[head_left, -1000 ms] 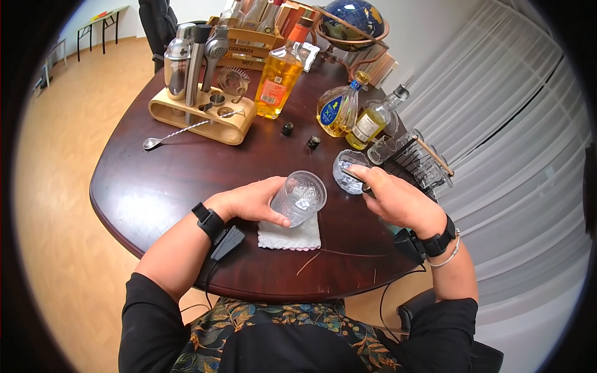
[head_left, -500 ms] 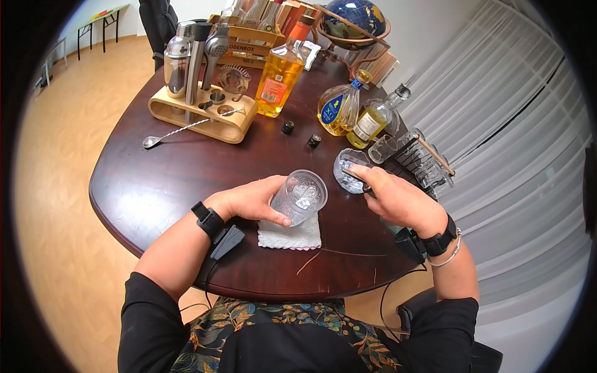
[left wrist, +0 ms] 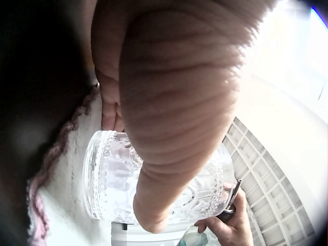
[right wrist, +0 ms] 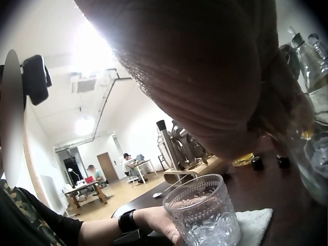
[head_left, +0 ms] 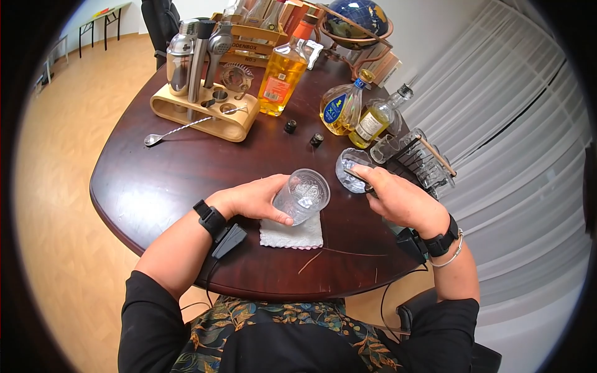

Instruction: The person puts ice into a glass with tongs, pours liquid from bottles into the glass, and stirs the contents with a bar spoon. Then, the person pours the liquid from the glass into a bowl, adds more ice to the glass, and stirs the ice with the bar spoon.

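Observation:
The left hand (head_left: pixel 258 198) grips a clear patterned glass (head_left: pixel 301 198), tilted above a white cloth (head_left: pixel 291 234); ice shows inside the glass (right wrist: pixel 210 225) in the right wrist view. The left thumb lies across its side in the left wrist view. The right hand (head_left: pixel 404 200) pinches a dark metal tool (head_left: pixel 359 178) over a clear bowl (head_left: pixel 352 163) holding ice. In the left wrist view the tool's metal end (left wrist: pixel 237 189) sticks out of the right hand (left wrist: pixel 233 225). The tool's tips are hard to make out among the ice.
A wooden stand (head_left: pixel 214 122) holds bar tools, with a twisted spoon (head_left: pixel 180 132) leaning on it. Beyond the bowl are an orange-labelled bottle (head_left: pixel 281 81), two smaller bottles (head_left: pixel 339 112) and a glass rack (head_left: pixel 423 158). Two dark caps (head_left: pixel 316 139) lie on the dark table (head_left: pixel 205 165).
The head view has shifted slightly. Both hands keep nearly the same pose, the left on the glass and the right with the tool at the bowl.

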